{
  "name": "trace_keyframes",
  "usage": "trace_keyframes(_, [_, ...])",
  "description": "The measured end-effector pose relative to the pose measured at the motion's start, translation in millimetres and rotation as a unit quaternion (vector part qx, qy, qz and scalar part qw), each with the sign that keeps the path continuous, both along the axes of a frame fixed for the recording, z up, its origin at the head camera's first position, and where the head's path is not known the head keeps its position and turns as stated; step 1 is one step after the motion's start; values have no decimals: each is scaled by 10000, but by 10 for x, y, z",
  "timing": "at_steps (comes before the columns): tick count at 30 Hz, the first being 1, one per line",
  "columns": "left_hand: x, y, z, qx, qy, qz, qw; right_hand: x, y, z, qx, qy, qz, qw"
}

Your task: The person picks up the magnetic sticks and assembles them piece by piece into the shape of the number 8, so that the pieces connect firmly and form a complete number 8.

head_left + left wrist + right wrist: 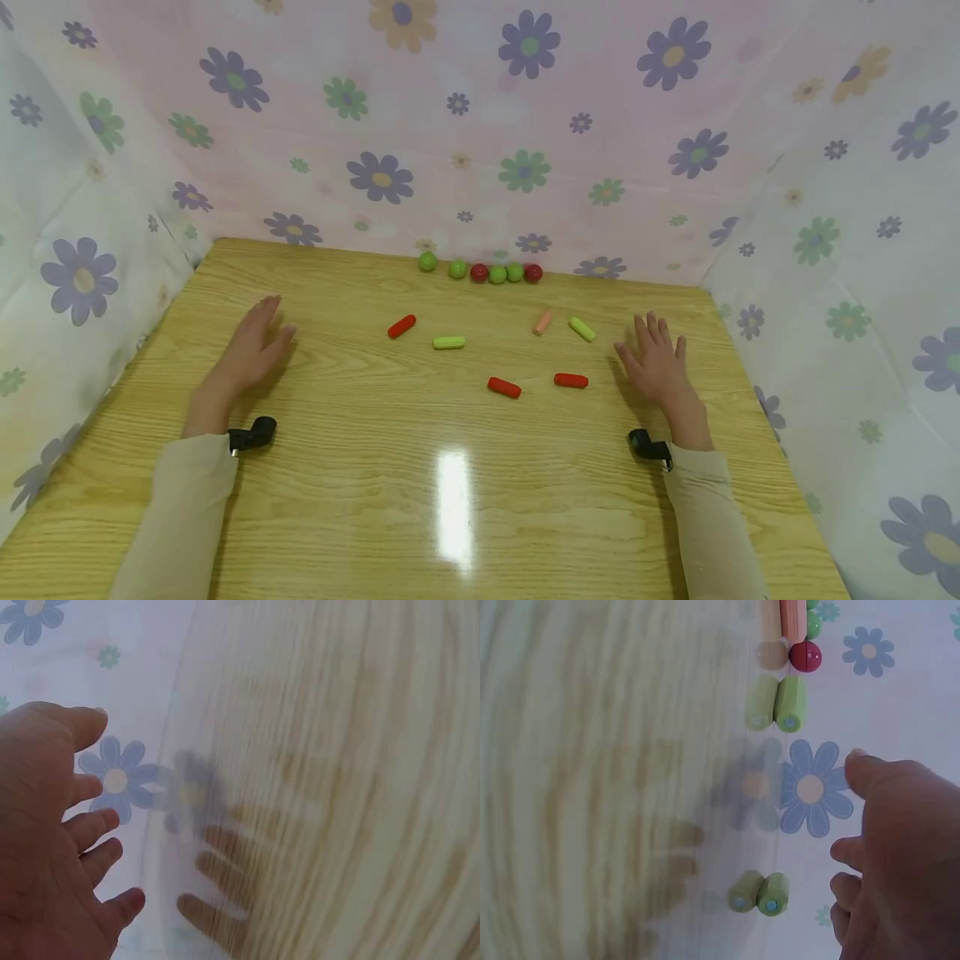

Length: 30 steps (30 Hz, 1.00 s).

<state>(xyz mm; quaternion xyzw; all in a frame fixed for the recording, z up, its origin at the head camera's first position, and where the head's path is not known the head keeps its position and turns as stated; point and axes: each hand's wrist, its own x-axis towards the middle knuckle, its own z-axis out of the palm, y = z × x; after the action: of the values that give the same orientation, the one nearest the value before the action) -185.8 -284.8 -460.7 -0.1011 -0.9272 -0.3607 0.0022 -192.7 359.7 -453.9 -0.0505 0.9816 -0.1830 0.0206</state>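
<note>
While both hands lie flat on the wooden counter [450, 500], neither holds anything. Right hand [658, 362]: released, fingers straight and slightly spread, palm down near the counter's right edge. Nearest to it are the red cylinder [571, 381], just to its left, and the light green cylinder [581, 328], lying diagonally a little ahead of the fingertips; neither is touched. Left hand [253, 346]: released, fingers extended together and angled toward the centre, resting near the left edge. Its nearest item is a tilted red cylinder [401, 326], well apart from it.

Other pieces on the counter: a pale green cylinder [448, 342] lying roughly level beside the tilted red one; a second red cylinder [504, 387] near the centre; a salmon-pink cylinder [542, 322] just left of the light green one. A row of small balls sits along the back edge against the cloth: green ball [427, 261], green ball [457, 268], red ball [478, 272], green ball [497, 274], green ball [514, 272], red ball [532, 272], the last four touching or nearly so.

Each forearm wears a beige sleeve [180, 517] with a black wrist mount [252, 434] at the cuff. Flower-printed cloth [525, 125] encloses the counter on three sides. A bright glare patch [454, 500] marks the near counter surface. Wrist views are blurred; they show open fingers above the counter.
</note>
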Motion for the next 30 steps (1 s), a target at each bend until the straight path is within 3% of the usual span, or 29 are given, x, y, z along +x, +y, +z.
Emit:
trace_keyframes(5, [23, 158, 7, 898, 178, 190, 9956, -35, -56, -16, -795, 251, 246, 9962])
trace_keyframes(8, [40, 299, 6, 1471, 396, 338, 9878, -44, -109, -18, -1338, 500, 338, 9892])
trace_keyframes(11, [37, 446, -9, 2150, 412, 162, 9756, -57, -172, -34, -1797, 774, 315, 9802])
trace_keyframes(14, [41, 593, -28, 2559, 89, -288, 9662, -77, -252, -71, -2313, 1073, 198, 9667])
trace_keyframes(18, [50, 833, -53, 2492, -416, -904, 9633, -118, -389, -109, -3014, 1196, 17, 9460])
trace_keyframes(23, [61, 1220, -103, 2371, -939, -1443, 9561, -135, -605, -28, -3663, 982, 64, 9253])
trace_keyframes(26, [85, 1457, -135, 2249, -1179, -1718, 9518, -91, -759, 103, -3859, 883, 106, 9183])
trace_keyframes(30, [118, 1716, -180, 2236, -1274, -1961, 9462, -73, -909, 200, -3902, 785, -17, 9174])
